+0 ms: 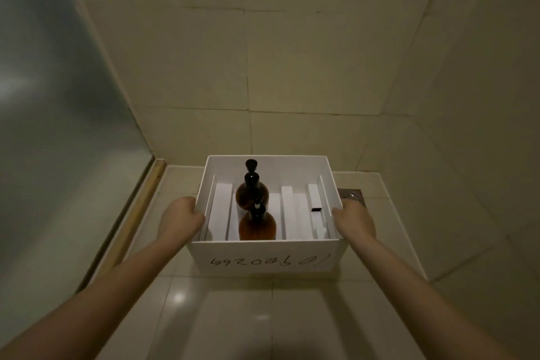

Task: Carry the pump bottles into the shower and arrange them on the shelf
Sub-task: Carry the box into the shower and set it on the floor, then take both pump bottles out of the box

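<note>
A tiled floor [233,316] and walls are seen, with a white box [268,257] held over the floor. Its side walls are gripped by the left hand [181,218] and right hand [355,221], fingers curled over the rims. Two amber pump bottles [257,225] stand inside; probably heavy and slippery, best taken around the body.

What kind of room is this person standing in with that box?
Most likely a shower stall in a bathroom. The tiled walls meet in a corner, a frosted glass panel stands on the left, and a metal floor drain sits beside the white box holding two amber pump bottles.
</note>
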The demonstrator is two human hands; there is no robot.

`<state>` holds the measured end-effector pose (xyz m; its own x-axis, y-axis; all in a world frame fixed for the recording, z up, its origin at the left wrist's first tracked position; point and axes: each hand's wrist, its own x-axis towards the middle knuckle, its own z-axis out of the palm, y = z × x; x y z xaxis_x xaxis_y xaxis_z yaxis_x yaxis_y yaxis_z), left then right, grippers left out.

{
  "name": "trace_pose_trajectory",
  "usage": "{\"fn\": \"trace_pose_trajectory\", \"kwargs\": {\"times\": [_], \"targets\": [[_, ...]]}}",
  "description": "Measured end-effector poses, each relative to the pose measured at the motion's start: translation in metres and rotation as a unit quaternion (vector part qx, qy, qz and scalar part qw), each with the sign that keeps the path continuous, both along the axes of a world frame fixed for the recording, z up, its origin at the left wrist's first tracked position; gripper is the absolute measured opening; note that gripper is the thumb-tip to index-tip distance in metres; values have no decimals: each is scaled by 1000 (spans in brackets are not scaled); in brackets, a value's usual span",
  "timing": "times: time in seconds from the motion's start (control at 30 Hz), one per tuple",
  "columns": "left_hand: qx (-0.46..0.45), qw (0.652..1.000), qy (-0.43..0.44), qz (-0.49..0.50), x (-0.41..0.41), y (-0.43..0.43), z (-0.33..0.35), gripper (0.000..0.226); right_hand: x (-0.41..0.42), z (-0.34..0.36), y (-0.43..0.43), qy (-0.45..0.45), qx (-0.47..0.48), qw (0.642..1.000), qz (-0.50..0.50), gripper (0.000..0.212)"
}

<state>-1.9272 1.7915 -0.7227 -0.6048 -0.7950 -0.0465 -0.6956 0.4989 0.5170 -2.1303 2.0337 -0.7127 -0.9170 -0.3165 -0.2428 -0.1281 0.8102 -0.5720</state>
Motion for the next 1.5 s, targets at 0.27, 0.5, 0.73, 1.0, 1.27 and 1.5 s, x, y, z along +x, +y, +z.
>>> {"fn": "trace_pose_trajectory", "kwargs": {"times": [0.27, 0.5, 0.73, 1.0, 1.27, 1.5], "targets": [[10, 1000, 5, 1, 9, 9, -75, 15, 12, -77, 8, 7, -4, 1000, 3, 28], [28, 999, -13, 12, 15, 5, -134, 8, 19, -144, 10, 3, -11, 1000, 0, 27], [45, 999, -26, 13, 22, 13, -185, 10, 25, -194, 13, -9, -9, 1000, -6, 27], [54, 998, -5, 28, 36, 26, -214, 14, 36, -215, 17, -17, -10, 1000, -16, 26], [63, 997, -12, 46, 36, 29, -212, 14, 47, -217, 20, -2, -7, 999, -31, 26], [-40, 999, 31, -2, 25, 32, -191, 79, 63, -194, 7, 191, -30, 975, 106, 66]]}}
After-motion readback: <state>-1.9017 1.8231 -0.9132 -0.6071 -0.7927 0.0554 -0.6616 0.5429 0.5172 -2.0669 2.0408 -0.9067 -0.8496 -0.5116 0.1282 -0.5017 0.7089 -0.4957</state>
